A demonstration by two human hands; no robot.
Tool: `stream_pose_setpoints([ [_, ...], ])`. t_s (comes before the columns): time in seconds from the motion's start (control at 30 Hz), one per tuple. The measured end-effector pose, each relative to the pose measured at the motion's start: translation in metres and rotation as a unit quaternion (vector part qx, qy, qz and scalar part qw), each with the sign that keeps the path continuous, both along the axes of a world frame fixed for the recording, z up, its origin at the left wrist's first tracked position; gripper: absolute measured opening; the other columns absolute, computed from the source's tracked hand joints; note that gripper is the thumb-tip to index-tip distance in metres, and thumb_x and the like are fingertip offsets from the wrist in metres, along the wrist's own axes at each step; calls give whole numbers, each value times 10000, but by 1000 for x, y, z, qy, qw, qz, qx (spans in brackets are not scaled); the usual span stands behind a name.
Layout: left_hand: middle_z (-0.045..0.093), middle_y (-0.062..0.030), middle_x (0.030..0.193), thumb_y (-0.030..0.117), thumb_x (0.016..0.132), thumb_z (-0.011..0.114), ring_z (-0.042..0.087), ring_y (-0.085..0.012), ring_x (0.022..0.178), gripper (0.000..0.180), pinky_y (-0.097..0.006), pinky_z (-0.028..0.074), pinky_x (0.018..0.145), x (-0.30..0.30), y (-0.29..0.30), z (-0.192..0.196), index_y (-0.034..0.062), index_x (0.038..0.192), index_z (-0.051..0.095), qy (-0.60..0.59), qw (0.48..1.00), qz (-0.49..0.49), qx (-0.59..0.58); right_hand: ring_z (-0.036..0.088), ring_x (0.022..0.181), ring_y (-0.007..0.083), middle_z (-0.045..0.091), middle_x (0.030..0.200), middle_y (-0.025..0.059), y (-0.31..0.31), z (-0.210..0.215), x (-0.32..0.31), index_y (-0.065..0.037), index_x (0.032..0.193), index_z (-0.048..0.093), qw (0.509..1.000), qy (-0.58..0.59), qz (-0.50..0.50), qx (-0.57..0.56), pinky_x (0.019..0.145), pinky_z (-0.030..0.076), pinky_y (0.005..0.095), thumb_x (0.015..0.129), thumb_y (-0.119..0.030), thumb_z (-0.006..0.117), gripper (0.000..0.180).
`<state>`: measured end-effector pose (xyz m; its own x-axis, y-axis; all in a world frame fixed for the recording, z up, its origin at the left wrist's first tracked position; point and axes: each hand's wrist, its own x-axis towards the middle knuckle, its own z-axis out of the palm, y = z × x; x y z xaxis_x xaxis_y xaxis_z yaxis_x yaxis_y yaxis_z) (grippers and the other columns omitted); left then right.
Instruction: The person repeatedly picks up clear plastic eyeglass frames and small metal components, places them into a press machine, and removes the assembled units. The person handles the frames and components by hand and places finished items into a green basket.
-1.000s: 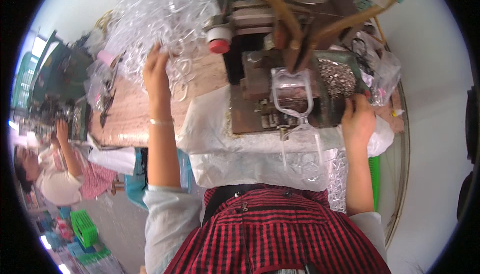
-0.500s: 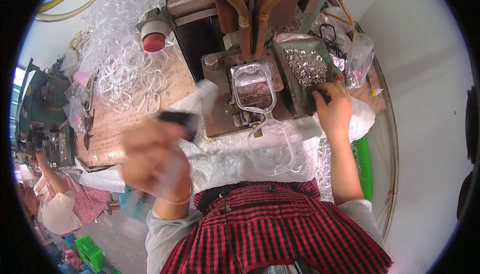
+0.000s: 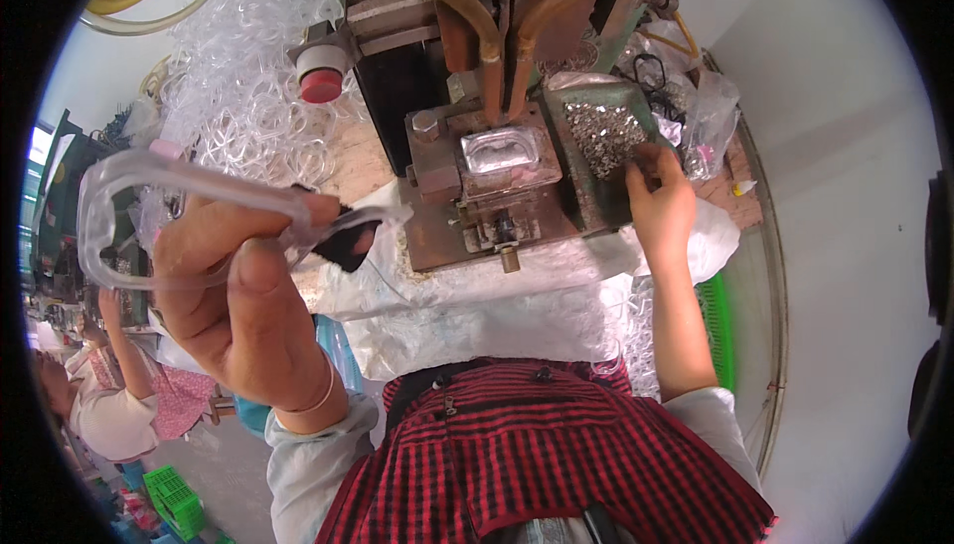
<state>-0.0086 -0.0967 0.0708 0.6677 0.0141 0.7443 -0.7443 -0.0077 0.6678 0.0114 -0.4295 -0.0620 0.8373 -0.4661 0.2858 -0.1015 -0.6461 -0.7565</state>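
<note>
My left hand (image 3: pixel 248 291) is raised at the left, closed on a clear plastic frame (image 3: pixel 189 181) with a rounded loop. The thumb and forefinger pinch its narrower part. A black cloth-like piece (image 3: pixel 346 249) sits at the fingertips; whether it is worn or held I cannot tell. My right hand (image 3: pixel 664 201) rests at the right edge of a green tray (image 3: pixel 593 196) that holds small shiny metal bits (image 3: pixel 604 137). Its fingers are bent, with a gap between thumb and forefinger and nothing visible there. Between the hands, the press's metal die (image 3: pixel 500 152) lies bare.
A red button (image 3: pixel 321 85) juts from the press at the left. Behind it lies a large heap of clear plastic frames (image 3: pixel 248 77). White sheeting (image 3: pixel 477 320) drapes the table's front. A green basket (image 3: pixel 715 335) stands below right. Another person (image 3: pixel 109 395) works at far left.
The clear frame has left the die and is now up at the left in my left hand. My right hand stays by the tray, with its fingers slightly shifted.
</note>
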Motion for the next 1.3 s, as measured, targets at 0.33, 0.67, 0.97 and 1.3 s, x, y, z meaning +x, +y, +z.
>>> stream_pose_setpoints([
  [0.33,712,-128,969,-55,893,675,607,-110,808,171,-185,450,722,47,-34,-12,-83,1061,663,-87,990,89,64,649,931,114,725,1007,59,24,35,-1,7,1013,711,977,-63,82,185,846,492,250,920,-25,659,111],
  [0.67,637,-189,968,88,982,539,643,-268,884,128,-360,527,799,21,-29,-16,-20,1043,571,-71,993,55,-78,597,908,132,628,923,27,117,63,25,-49,1053,677,866,-200,251,383,865,458,260,823,42,713,250],
  [0.97,618,-202,1049,120,1034,460,594,-239,925,208,-372,503,830,11,-33,-10,-23,1129,577,-42,997,-24,-60,646,965,184,702,968,74,100,57,24,-31,1002,708,929,-200,258,176,868,493,297,827,-6,749,182],
  [1.3,695,-199,968,41,953,601,674,-231,874,122,-325,537,828,52,-34,-12,-55,1026,621,-89,993,47,-63,633,1011,106,634,1202,118,118,67,22,17,1331,473,817,-170,298,463,915,492,236,877,123,647,497],
])
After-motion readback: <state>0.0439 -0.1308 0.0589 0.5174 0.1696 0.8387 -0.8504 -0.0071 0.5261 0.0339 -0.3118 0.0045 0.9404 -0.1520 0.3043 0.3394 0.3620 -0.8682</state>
